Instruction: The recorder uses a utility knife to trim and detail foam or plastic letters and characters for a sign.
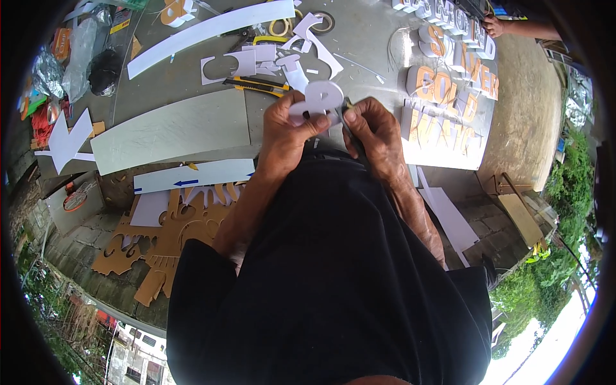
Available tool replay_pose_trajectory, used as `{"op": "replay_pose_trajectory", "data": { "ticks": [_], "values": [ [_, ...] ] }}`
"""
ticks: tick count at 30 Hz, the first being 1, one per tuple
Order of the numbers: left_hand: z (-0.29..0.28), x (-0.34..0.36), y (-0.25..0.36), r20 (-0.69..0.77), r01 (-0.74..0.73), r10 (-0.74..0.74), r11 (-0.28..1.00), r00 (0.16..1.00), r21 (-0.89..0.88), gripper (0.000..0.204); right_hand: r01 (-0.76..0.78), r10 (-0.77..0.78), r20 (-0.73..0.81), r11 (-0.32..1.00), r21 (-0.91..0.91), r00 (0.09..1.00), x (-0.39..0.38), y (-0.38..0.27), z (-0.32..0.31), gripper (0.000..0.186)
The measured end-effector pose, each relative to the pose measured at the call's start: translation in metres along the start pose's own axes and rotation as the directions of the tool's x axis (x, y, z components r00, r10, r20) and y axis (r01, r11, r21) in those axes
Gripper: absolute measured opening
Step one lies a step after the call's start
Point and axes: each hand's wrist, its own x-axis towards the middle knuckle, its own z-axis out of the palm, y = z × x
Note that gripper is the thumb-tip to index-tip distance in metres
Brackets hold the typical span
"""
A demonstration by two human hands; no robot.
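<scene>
My left hand (287, 138) is closed on a white rounded cut-out (325, 96), a flat piece with curved lobes and a small hole, held up in front of my body. Close against its right edge, my right hand (378, 131) grips a slim dark tool (357, 142). The tool's exact kind is hard to make out, as my fingers cover part of it. Just beyond the left hand, a yellow-and-black utility knife (256, 85) lies on the grey table (186, 77) among white offcuts (240, 64).
Rows of raised white letters with orange faces (443, 83) stand on a white board at the right. Another person's hand (494, 27) rests at the far right. Long white strips (212, 35), a grey-green sheet (173, 131) and plastic bags (80, 58) lie leftward. Brown cut-out sheets (170, 240) are below.
</scene>
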Motion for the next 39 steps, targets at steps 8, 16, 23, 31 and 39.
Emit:
{"op": "replay_pose_trajectory", "data": {
  "ticks": [8, 16, 23, 31, 39],
  "values": [
    [0.004, 0.007, 0.001, -0.002, -0.078, 0.078, 0.997, 0.997, 0.011, 0.033, 0.040, -0.033, -0.081, 0.995, 0.092, 0.996, -0.004, -0.010, -0.004, 0.030],
    [0.000, 0.007, 0.005, 0.034, -0.170, 0.175, 0.978, 0.984, -0.122, 0.034, -0.031, 0.032, -0.014, 0.998, 0.060, 0.999, -0.008, 0.018, -0.006, 0.022],
    [0.003, 0.010, 0.011, 0.081, -0.155, 0.161, 0.985, 0.984, -0.070, 0.033, 0.122, -0.118, -0.039, 0.985, 0.125, 0.992, -0.002, -0.027, 0.007, 0.027],
    [-0.002, 0.020, 0.004, 0.081, -0.067, 0.098, 0.947, 0.992, -0.314, 0.029, 0.072, -0.070, -0.027, 0.996, 0.057, 0.997, -0.005, 0.012, -0.010, 0.024],
    [-0.011, 0.018, 0.008, 0.171, 0.257, -0.196, 0.818, 0.966, -0.515, 0.029, 0.221, -0.210, -0.085, 0.965, 0.139, 0.974, 0.006, -0.015, -0.010, 0.023]
  ]
}}
